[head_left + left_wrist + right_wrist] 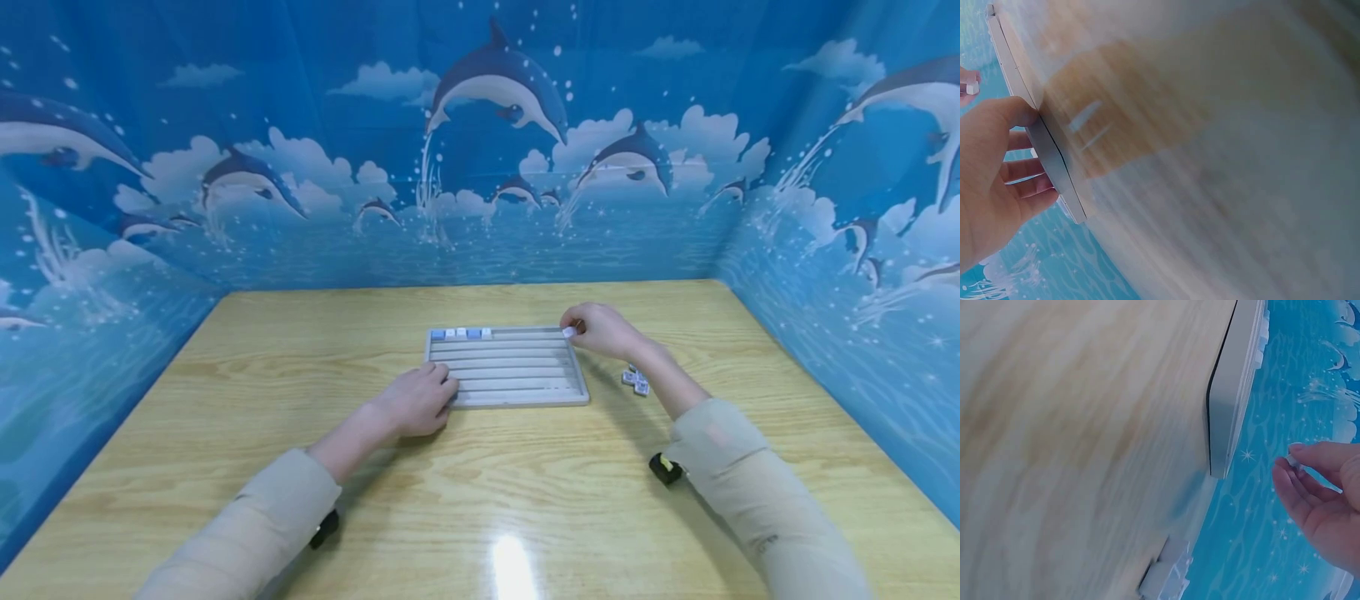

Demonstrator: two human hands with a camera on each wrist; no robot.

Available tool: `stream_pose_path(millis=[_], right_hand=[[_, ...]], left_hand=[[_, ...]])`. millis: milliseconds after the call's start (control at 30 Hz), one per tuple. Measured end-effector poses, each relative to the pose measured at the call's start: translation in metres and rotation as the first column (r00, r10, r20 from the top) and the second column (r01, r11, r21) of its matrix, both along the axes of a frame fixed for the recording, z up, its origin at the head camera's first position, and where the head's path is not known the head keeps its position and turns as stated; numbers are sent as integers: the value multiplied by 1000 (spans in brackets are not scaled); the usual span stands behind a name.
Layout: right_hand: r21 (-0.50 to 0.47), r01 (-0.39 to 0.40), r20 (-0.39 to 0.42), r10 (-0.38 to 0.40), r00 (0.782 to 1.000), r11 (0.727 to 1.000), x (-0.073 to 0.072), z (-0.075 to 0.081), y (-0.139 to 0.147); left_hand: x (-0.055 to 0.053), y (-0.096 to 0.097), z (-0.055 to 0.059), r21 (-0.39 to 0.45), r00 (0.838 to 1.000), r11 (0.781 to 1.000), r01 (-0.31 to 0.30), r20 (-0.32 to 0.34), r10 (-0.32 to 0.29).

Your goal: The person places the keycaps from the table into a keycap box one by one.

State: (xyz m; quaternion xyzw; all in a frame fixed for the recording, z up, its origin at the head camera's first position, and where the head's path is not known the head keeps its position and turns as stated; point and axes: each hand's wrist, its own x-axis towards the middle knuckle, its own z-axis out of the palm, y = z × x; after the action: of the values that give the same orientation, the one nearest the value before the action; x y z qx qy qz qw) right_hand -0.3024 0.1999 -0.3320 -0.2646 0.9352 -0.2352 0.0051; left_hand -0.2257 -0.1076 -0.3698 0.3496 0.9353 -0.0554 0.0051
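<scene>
A shallow grey tray (517, 362) with long parallel ridges lies on the table. Along its far row, at the left end, sit several white and blue keycaps (474, 333). My left hand (420, 398) holds the tray's near left corner; the left wrist view shows the thumb (1021, 112) against its edge and the fingers bent over it. Over the far right corner, my right hand (606, 331) pinches a small white keycap (569, 332) between thumb and fingertips. The right wrist view shows this keycap (1292, 461) partly hidden by the fingers.
Several loose white keycaps (636, 380) lie on the wooden table (480, 483) right of the tray, near the right forearm. A blue dolphin-print curtain (480, 167) encloses the back and sides. A dark strap piece (665, 468) hangs under the right sleeve.
</scene>
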Motion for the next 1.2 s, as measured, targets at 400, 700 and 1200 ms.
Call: stream_pose_path(millis=[400, 700, 1200], right_hand=[[55, -28, 63, 25, 998, 998, -12, 3, -29], [110, -25, 105, 13, 994, 994, -26, 2, -58], [180, -37, 114, 17, 993, 983, -49, -10, -91]], left_hand=[[-1, -1, -1, -13, 1000, 1000, 4, -15, -4], [0, -1, -2, -14, 1000, 1000, -2, -14, 2], [-1, -1, -3, -13, 1000, 1000, 12, -29, -12]])
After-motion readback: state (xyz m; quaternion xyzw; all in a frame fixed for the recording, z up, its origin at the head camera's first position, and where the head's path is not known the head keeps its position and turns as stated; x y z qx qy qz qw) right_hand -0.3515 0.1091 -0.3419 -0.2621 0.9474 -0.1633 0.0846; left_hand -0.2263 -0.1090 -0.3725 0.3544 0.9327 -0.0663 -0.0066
